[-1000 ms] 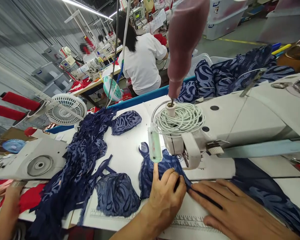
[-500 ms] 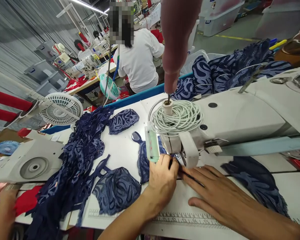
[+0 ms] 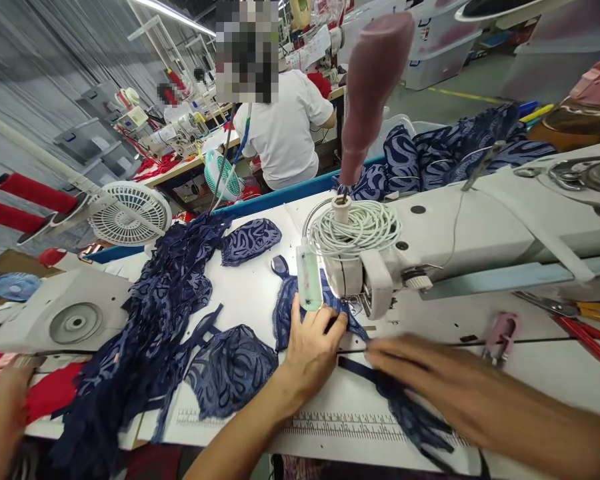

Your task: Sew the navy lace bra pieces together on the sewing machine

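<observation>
At the needle area of the white sewing machine (image 3: 345,277) lies a navy lace bra piece (image 3: 287,310), partly hidden by the machine head and a pale green plate. My left hand (image 3: 313,343) is on its near edge, fingers bent and pressed down, thumb and forefinger close together beside the presser foot. My right hand (image 3: 420,373), smeared by motion, is just right of it at the end of a narrow navy edge. Beneath that hand a navy strap with lace (image 3: 405,407) trails toward the table's front edge; its grip is blurred.
A patterned navy lace cup (image 3: 235,373) lies left of my left hand, beside a heap of navy lace (image 3: 165,307). A ruler strip (image 3: 350,427) runs along the front. Scissors (image 3: 575,310) and a pink clip-like tool (image 3: 503,333) lie right. A co-worker (image 3: 280,127) sits ahead.
My right hand has lifted from lying flat and blurs near the machine. The navy lace at the right has gone from its place; navy lace and a strap now trail beneath that hand. My left hand stays put.
</observation>
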`<state>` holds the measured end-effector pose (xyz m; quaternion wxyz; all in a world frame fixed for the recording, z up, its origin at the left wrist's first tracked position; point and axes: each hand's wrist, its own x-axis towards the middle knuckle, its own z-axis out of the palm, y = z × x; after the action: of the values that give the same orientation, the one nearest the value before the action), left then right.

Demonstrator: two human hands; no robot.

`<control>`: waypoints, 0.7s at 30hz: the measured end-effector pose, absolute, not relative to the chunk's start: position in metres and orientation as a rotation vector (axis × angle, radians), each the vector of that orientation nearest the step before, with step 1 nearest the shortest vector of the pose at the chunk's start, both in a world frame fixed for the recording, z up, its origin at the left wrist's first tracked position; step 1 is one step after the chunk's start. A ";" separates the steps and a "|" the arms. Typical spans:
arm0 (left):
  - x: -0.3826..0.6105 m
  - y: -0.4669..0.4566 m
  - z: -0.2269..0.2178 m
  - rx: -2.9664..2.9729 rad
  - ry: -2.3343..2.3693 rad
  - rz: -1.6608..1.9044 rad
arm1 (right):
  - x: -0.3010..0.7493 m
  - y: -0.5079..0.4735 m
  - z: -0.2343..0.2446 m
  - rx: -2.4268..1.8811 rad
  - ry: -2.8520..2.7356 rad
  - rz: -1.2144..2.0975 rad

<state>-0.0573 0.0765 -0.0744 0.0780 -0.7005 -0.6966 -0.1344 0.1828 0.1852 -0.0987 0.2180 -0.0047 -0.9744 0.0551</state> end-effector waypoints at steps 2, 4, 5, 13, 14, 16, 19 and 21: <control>-0.060 0.076 -0.074 -2.143 -2.136 -0.422 | 0.148 0.215 -0.080 0.107 -2.683 0.113; -0.065 0.076 -0.073 -2.185 -2.161 -0.421 | 0.130 0.224 -0.069 0.137 -2.667 0.125; -0.066 0.076 -0.073 -2.195 -2.154 -0.419 | 0.129 0.221 -0.067 0.133 -2.659 0.123; -0.067 0.075 -0.082 -2.157 -2.089 -0.541 | 0.229 0.239 -0.100 0.000 -2.674 -0.075; -0.067 0.075 -0.083 -2.166 -2.083 -0.554 | 0.243 0.249 -0.106 -0.021 -2.697 -0.063; -0.068 0.075 -0.084 -2.181 -2.081 -0.578 | 0.264 0.268 -0.116 -0.137 -2.711 -0.004; -0.068 0.076 -0.085 -2.173 -2.080 -0.603 | 0.265 0.282 -0.118 -0.287 -2.666 -0.038; -0.067 0.076 -0.085 -2.159 -2.076 -0.604 | 0.246 0.282 -0.110 -0.393 -2.639 -0.203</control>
<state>-0.0667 0.0756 -0.0851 0.0430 -0.7060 -0.6788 -0.1973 0.2456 0.2818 -0.1098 0.2306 -0.1430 -0.9596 -0.0739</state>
